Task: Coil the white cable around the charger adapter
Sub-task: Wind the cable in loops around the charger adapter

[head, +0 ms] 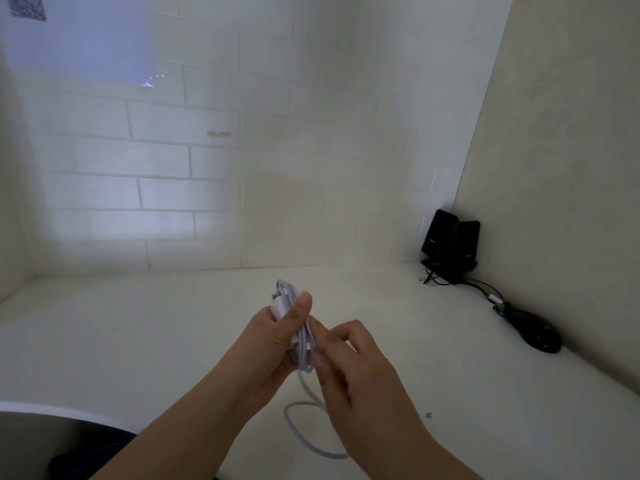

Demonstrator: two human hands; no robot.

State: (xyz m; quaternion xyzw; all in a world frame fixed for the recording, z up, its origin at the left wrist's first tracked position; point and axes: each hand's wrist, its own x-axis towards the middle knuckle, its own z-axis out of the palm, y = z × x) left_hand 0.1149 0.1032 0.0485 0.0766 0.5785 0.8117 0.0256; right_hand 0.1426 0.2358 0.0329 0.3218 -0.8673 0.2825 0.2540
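Observation:
My left hand [273, 336] grips the white charger adapter [280, 308] above the white desk, thumb pressed over it. Several turns of the white cable [305, 344] lie lengthwise around the adapter. My right hand [349, 362] sits just right of the bundle, its fingers pinching the cable against the wraps. A loose length of the cable hangs down from the bundle and loops on the desk below, then passes behind my right forearm. The adapter is mostly hidden by the wraps and my fingers.
Two small black speakers [450, 242] stand in the back right corner with black wires [481, 285] trailing to a black mouse [538, 332] along the right wall. The white desk [138, 341] has a curved front edge at the lower left.

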